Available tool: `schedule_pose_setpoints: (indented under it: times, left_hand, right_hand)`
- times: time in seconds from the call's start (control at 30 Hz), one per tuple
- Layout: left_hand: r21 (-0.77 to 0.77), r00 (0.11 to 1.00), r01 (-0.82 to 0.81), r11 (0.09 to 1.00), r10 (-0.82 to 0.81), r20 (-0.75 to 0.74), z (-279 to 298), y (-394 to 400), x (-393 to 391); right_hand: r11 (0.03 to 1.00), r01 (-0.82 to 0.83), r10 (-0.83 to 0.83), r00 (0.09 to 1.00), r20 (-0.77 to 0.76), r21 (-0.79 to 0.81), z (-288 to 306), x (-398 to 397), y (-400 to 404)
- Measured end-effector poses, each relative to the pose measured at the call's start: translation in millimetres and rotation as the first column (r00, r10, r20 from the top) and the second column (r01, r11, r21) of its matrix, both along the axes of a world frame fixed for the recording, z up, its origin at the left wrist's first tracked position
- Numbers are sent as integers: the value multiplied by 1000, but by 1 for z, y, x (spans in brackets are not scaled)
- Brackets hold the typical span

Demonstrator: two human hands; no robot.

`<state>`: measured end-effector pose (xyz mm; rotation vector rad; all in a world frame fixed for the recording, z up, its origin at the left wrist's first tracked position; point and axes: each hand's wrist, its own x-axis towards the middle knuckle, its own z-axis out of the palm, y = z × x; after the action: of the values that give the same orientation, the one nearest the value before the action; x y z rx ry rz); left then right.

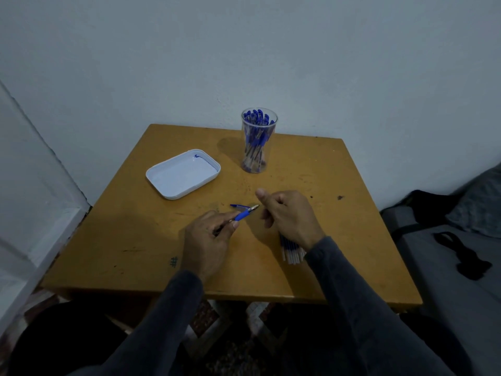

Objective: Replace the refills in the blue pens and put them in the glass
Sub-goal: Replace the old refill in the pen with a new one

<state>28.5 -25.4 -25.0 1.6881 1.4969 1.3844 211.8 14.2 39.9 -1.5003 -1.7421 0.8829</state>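
Left hand (208, 240) grips unlabelled blue pen (242, 214).

Bench (130, 240): left-front area is bare, open to approach. White tray (183, 173) occupies the left-rear. Glass (258, 141), packed with blue pens, stands upright at the rear centre, near the wall; open bench separates it from the tray. Pen cap (240, 205) lies mid-bench beside both hands. Refill bundle (291, 252) lies under the right wrist. Right-rear corner is unobstructed.
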Motion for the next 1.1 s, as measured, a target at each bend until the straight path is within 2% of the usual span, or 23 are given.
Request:
schedule_pose_setpoints:
  times: [0.13, 0.3, 0.47, 0.63, 0.77, 1.0, 1.1]
  left_hand:
    - [6, 1000, 1, 1000, -1, -15, 0, 0, 0]
    - [16, 999, 4, 1000, -3, -39, 1, 0, 0]
    - [44, 997, 18, 999, -14, -81, 1, 1, -1]
    - [25, 999, 4, 1000, -2, -54, 1, 0, 0]
    - [37, 999, 10, 999, -8, -47, 0, 1, -1]
    - [48, 996, -10, 999, 14, -84, 1, 1, 0]
    - [49, 997, -34, 998, 38, -73, 2, -1, 1]
  right_hand:
    - [989, -139, 131, 978, -164, -40, 1, 5, 0]
    - [998, -60, 59, 998, -15, -35, -3, 1, -1]
    - [984, -178, 177, 980, -87, 2, -3, 5, 1]
    - [999, -51, 51, 999, -5, 13, -4, 1, 0]
    - [983, -183, 181, 975, -125, -6, -3, 6, 1]
    - [998, -55, 54, 998, -32, -37, -7, 1, 3]
    - [997, -52, 45, 994, -99, -66, -5, -4, 3]
